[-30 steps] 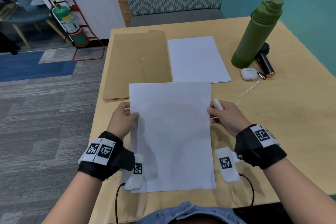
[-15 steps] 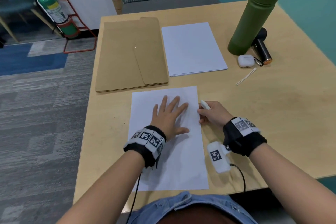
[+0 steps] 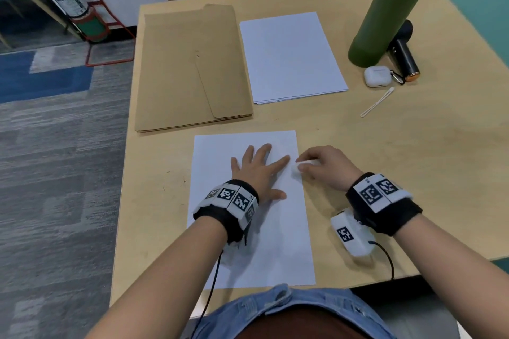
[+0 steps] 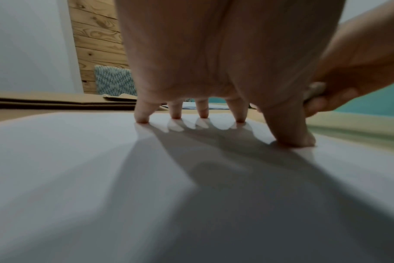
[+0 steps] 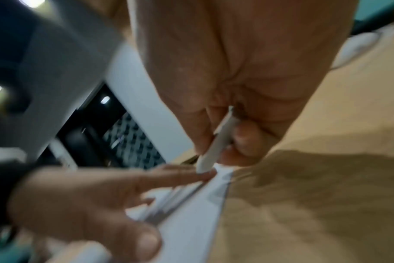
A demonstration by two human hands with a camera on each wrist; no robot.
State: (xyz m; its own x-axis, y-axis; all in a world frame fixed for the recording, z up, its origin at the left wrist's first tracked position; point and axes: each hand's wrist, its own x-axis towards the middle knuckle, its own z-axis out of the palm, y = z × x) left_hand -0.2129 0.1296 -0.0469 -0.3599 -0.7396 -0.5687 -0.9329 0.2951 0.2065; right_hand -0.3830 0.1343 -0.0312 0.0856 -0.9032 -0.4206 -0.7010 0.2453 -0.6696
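A single white sheet (image 3: 248, 242) lies flat on the wooden table (image 3: 413, 173) in front of me. My left hand (image 3: 257, 170) rests on its upper half, fingers spread and straight; the left wrist view shows the fingertips (image 4: 144, 117) pressing the sheet (image 4: 79, 169). My right hand (image 3: 325, 165) sits at the sheet's right edge, curled round a slim white stick-like tool (image 3: 300, 166). In the right wrist view, blurred, the tool (image 5: 216, 142) is pinched between thumb and fingers, its tip next to the left index finger (image 5: 180, 174) on the sheet (image 5: 191, 222).
Brown envelopes (image 3: 190, 69) lie at the back left, beside a stack of white paper (image 3: 289, 55). At the back right are a green bottle (image 3: 391, 8), a black cylinder (image 3: 403, 55), a white earbud case (image 3: 377, 77) and a thin white strip (image 3: 377, 102). A fire extinguisher (image 3: 63, 0) stands on the floor.
One second ago both hands held the sheet up by its sides. It now lies on the table under my flat left hand, and my right hand has swung the tool's tip down to the sheet's right edge.
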